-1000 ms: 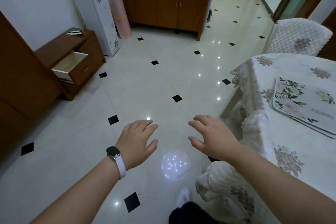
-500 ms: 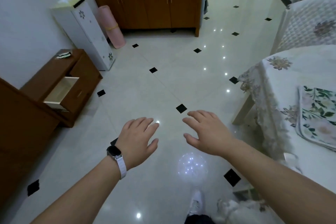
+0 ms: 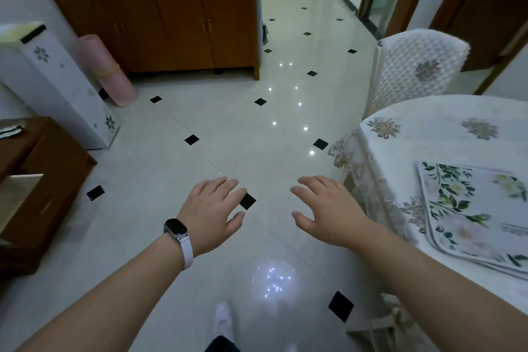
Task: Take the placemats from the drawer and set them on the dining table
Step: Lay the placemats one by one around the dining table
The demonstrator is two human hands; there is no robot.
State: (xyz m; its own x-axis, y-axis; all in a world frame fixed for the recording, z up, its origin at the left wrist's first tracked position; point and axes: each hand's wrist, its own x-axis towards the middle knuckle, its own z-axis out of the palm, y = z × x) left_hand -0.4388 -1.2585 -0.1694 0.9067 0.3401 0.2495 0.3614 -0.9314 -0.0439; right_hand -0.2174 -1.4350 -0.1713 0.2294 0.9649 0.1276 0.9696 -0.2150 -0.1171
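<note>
The dining table, under its flowered cloth, fills my right side. Well left of the table, across the tiled floor, a low wooden chest stands with its drawer open. The stacked floral placemats lie on the table's near part. My left hand and right hand hover just left of the table, fingers loose and spread, holding nothing. A watch sits on my left wrist.

No legible text, small print on placemat too blurred
</note>
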